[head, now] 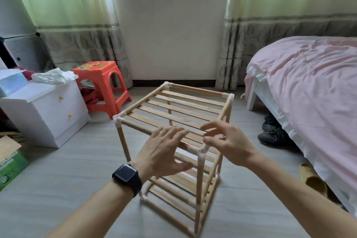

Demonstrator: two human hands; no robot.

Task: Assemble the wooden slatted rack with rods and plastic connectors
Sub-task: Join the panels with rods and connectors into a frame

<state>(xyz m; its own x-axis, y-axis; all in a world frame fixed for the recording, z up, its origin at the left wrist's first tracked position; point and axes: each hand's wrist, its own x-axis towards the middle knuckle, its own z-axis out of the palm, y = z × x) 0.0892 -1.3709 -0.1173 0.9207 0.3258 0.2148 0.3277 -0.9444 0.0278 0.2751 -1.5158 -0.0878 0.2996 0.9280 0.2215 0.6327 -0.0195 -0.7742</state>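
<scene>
While the wooden rack (174, 106) stands upright on the grey floor (58, 189) in the middle of the room, both hands are raised in front of its near top corner. Its top shelf of slats is framed by rods (122, 142) joined at the corners with white plastic connectors (118, 120), and lower slatted shelves show beneath, behind the arms. The left hand (164, 152), with a black watch (126, 177) on its wrist, has its fingers spread and nearly straight over the near edge of the top shelf, gripping nothing; whether the fingertips touch the slats cannot be told through the blur. The right hand (229, 145) is just beside it, fingers loosely bent and apart, holding nothing, close above the near corner connector. An orange plastic stool (102, 77) stands beyond the rack to the left, next to a white chest of drawers (48, 110) with crumpled paper on top. A bed (309, 83) with a pink cover runs along the right side, with black shoes (274, 131) at its foot on the floor.
</scene>
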